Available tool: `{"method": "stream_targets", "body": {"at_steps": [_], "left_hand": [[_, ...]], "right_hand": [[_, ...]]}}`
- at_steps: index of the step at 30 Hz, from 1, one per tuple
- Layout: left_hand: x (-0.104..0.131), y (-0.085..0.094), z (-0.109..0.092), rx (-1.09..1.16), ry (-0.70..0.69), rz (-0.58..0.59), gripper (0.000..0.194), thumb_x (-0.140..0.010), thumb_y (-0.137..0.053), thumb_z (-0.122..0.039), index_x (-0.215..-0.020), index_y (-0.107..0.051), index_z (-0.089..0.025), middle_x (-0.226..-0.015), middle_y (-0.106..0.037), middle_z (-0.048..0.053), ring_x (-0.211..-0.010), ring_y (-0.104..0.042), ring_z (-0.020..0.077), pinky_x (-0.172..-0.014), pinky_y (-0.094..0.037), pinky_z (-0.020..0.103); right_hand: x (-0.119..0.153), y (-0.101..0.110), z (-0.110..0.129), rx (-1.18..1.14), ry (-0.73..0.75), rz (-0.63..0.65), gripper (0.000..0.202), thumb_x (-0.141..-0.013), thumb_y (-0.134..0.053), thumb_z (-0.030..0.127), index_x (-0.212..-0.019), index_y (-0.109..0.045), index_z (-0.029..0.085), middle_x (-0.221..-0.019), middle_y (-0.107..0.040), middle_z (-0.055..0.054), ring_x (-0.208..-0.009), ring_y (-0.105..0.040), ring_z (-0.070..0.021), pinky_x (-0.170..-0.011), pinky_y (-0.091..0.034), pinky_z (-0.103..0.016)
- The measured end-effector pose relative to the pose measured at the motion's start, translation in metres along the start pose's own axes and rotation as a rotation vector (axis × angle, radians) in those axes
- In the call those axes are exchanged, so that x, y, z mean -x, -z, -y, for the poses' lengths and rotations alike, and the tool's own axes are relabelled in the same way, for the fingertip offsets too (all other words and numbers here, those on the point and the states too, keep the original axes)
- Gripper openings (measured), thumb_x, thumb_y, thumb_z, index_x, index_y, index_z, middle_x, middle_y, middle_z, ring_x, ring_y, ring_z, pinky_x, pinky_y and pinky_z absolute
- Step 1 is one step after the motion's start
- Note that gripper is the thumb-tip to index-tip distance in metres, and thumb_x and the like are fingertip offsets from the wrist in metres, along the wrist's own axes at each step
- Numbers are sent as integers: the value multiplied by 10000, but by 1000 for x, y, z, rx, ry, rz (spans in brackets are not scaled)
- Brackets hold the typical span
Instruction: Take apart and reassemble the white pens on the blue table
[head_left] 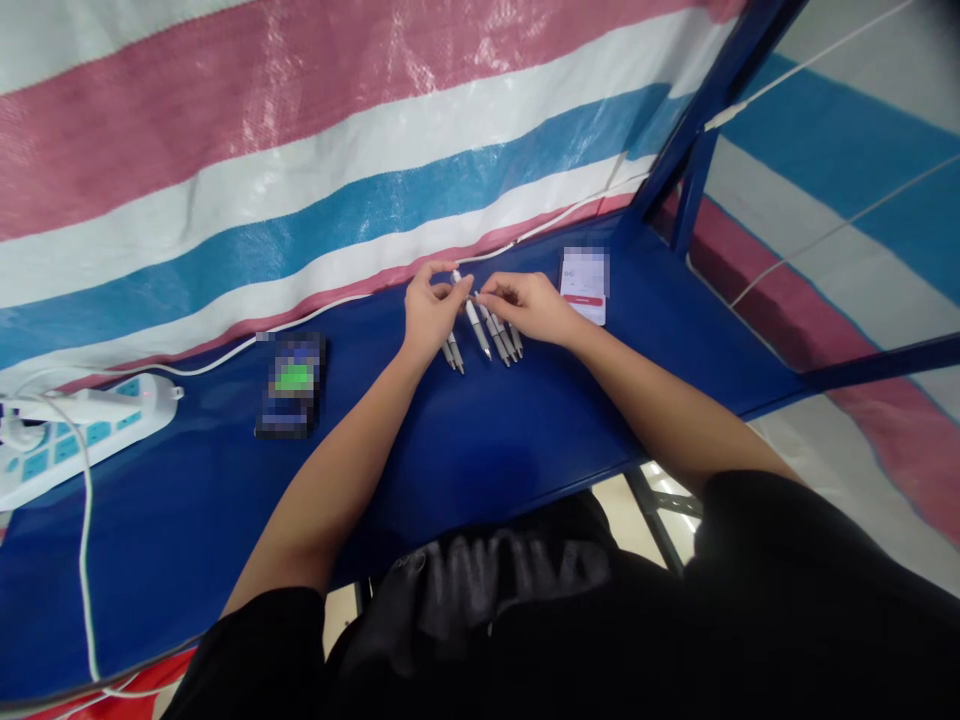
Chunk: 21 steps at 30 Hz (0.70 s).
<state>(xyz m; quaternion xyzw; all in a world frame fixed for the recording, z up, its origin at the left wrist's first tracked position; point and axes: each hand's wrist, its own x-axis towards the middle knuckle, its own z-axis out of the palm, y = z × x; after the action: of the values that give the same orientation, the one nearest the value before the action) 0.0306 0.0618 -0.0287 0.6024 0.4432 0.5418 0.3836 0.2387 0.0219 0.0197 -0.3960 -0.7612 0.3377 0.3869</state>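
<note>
Left hand: our left hand has thumb and fingers closed about the upper end of the middle pen, above the far part of the table.
Right hand: our right hand has its thumb and fingertips drawn together just beside that pen; we cannot tell whether they grip anything.
Middle pen: it slants between our hands, white end far, tip toward us.
Other pens: the left pens, a pair, lie just below our left hand, and the right pens, at least three side by side, lie partly under our right hand, tips near.
Far edge: the striped sheet hangs close behind our fingers, with a white cable along its foot, so our room that way is narrow.
Near edge: a broad stretch of blue top lies between the pens and our body, giving both wrists room to draw back.
Left side: the dark phone lies well apart from our left hand, and the power strip is farther left.
Right side: the pale phone lies near our right wrist, bounding room there; the blue frame rises beyond.
</note>
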Motion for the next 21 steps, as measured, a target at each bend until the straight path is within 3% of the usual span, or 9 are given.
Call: {"method": "stream_targets", "body": {"at_steps": [7, 14, 21], "left_hand": [[0, -1, -3, 21, -21, 0, 381, -965, -907, -513, -1146, -703, -247, -653, -696, -50, -540, -666, 141, -566, -506, 259], [2, 0, -9, 11, 8, 5, 460, -948, -916, -546, -1221, -721, -232, -657, -706, -35, -571, -694, 151, -568, -521, 257], [3, -2, -12, 27, 58, 6, 518, -930, -922, -583, -1266, -709, -251, -662, -711, -29, -498, -626, 137, -455, -440, 244]], "right_hand": [[0, 0, -1, 20, 1, 7, 489, -1083, -669, 684, -942, -687, 217, -679, -636, 16, -631, -521, -164, -668, -395, -340], [0, 0, 0, 45, 4, 14, 531, -1072, -653, 729, -929, -684, 219, -669, -643, 16, -631, -530, -172, -682, -397, -340], [0, -1, -2, 34, -4, 11, 512, -1067, -661, 706, -909, -671, 219, -678, -635, 15, -637, -520, -166, -674, -389, -336]]}}
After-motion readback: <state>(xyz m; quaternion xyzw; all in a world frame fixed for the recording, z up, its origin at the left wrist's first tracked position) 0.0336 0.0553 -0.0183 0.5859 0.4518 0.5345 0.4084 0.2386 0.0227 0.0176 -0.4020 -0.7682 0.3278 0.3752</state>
